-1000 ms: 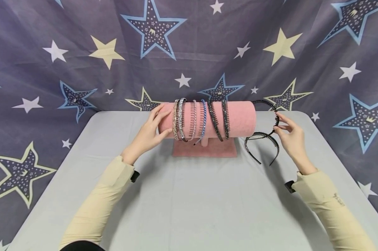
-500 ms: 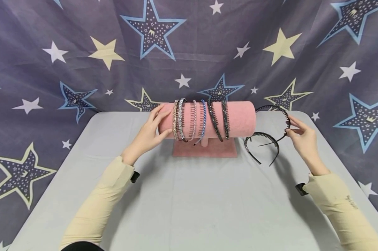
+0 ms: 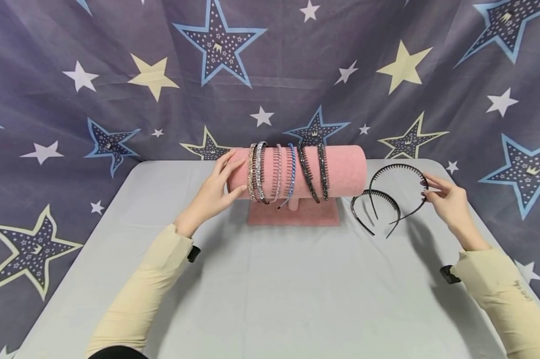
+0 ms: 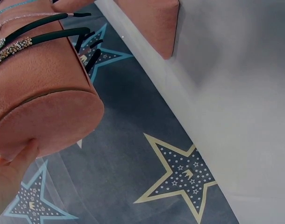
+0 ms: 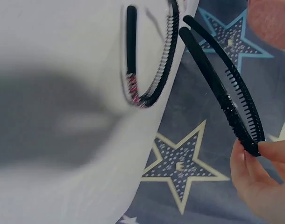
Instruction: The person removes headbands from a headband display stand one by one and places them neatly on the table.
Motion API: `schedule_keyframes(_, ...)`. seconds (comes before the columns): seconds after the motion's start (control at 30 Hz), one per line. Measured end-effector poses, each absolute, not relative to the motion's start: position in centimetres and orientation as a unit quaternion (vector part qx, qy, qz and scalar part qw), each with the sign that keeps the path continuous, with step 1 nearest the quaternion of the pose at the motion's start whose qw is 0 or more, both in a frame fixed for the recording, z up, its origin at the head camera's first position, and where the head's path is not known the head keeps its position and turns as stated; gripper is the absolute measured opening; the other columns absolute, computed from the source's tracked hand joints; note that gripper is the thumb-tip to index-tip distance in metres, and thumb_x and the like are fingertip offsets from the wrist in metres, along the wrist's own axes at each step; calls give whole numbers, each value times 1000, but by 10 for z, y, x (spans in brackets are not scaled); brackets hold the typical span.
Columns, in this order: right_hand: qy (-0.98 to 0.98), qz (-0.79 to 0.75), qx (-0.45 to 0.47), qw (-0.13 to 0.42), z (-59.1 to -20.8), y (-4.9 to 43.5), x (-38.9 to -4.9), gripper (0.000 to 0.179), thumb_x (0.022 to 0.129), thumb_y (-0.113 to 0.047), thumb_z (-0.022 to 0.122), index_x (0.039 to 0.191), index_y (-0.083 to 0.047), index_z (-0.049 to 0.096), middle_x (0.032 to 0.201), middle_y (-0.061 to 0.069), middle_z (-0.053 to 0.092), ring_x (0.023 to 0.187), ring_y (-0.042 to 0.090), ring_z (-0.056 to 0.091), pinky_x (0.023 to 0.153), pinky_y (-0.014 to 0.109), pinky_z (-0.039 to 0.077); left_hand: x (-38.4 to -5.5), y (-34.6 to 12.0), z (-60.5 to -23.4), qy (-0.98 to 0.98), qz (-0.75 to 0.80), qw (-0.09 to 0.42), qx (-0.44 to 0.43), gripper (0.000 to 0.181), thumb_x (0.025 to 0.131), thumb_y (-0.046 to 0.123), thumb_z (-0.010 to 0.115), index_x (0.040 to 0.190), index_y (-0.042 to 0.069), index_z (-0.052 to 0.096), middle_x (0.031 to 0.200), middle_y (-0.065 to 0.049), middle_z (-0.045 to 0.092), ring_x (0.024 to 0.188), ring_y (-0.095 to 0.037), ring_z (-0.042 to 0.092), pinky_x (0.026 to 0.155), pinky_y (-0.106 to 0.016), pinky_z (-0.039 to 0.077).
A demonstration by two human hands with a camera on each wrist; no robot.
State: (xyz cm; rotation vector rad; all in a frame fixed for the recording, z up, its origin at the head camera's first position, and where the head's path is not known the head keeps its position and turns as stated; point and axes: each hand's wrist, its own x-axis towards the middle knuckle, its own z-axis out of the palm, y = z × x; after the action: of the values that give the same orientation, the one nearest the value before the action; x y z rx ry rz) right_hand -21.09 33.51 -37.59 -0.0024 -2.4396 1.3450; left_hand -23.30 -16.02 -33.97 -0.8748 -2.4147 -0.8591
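Observation:
Near the table's right rear, my right hand [image 3: 449,204] pinches the side of a black toothed headband [image 5: 208,72], thumb and fingertips at its curve. Its two ends point down and left. In the head view it overlaps another headband [image 5: 131,42] on the table, black with reddish sparkle. My left hand [image 3: 211,192] grips the left end of a pink padded headband stand [image 3: 348,172], thumb against its end face. Around the roll sit a gold glitter headband [image 3: 250,174], a silver one [image 3: 258,172], a pale pink one [image 3: 276,172], a blue one [image 3: 291,172] and two black ones [image 3: 324,172].
The stand's flat pink base [image 3: 315,217] rests at the back of the table with a pale grey cover [image 3: 270,294]. A dark curtain [image 3: 270,60] printed with stars hangs right behind the table and down both sides.
My right hand has drawn the black headband right and toward me, away from the roll's right end, and lowered it. My left hand and the stand have stayed put.

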Motion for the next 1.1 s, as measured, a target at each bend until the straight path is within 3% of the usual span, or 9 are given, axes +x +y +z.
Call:
schedule_keyframes(0.07,-860,480,0,172,-391,351,-221,44,82,4,47,125,-5,50,106,8,61,65,-13,54,59,4,43,-233,-161,-339,-871,-310,214,-315,57,79,14,66,129,7,42,140,-14,24,121,-31,37,92,-45,38)
schedule_keyframes(0.17,-869,469,5,157,-399,364,-227,43,84,4,44,127,0,45,111,17,58,66,-14,54,61,4,43,-232,-161,-339,-875,-306,211,-311,56,79,15,66,129,7,42,140,-15,24,118,-33,40,89,-46,40)
schedule_keyframes(0.23,-851,504,-2,146,-411,378,-235,43,84,4,45,125,-7,51,107,11,61,65,-10,56,56,5,43,-231,-162,-339,-876,-305,208,-310,55,79,15,65,129,7,42,140,-16,24,117,-34,41,89,-46,40)
schedule_keyframes(0.3,-858,496,-5,135,-405,376,-231,43,84,6,42,125,-2,49,110,29,55,63,-11,55,53,6,41,-230,-162,-339,-877,-305,207,-309,55,80,15,65,129,7,42,140,-16,24,117,-34,41,89,-46,40)
schedule_keyframes(0.53,-898,426,-24,109,-397,383,-228,43,83,6,37,126,9,41,106,24,57,61,-14,51,50,9,39,-230,-163,-338,-876,-306,210,-309,55,79,15,65,129,7,42,140,-16,25,119,-33,39,90,-46,40)
schedule_keyframes(0.7,-867,488,-26,94,-410,403,-237,46,80,10,36,123,3,49,95,19,63,59,-7,55,54,8,43,-230,-164,-339,-876,-306,210,-308,55,79,15,66,129,7,42,139,-16,25,119,-33,38,89,-47,40)
schedule_keyframes(0.87,-863,499,-37,76,-423,417,-241,45,81,9,39,125,4,47,78,-16,59,59,-5,56,55,9,44,-229,-165,-340,-878,-303,209,-308,55,79,16,66,129,8,42,140,-15,24,118,-33,39,90,-46,40)
schedule_keyframes(1.03,-847,520,-87,60,-438,433,-249,49,79,7,39,115,-20,60,73,-21,58,58,-5,56,54,9,43,-229,-165,-340,-876,-305,212,-309,55,79,15,66,129,8,42,140,-14,24,120,-32,38,91,-46,39)
schedule_keyframes(1.1,-853,512,-83,51,-437,435,-249,50,79,7,39,114,-21,60,74,-23,57,59,-5,55,54,10,43,-229,-164,-340,-875,-305,212,-309,56,79,16,66,129,8,42,140,-15,24,120,-32,38,90,-46,39)
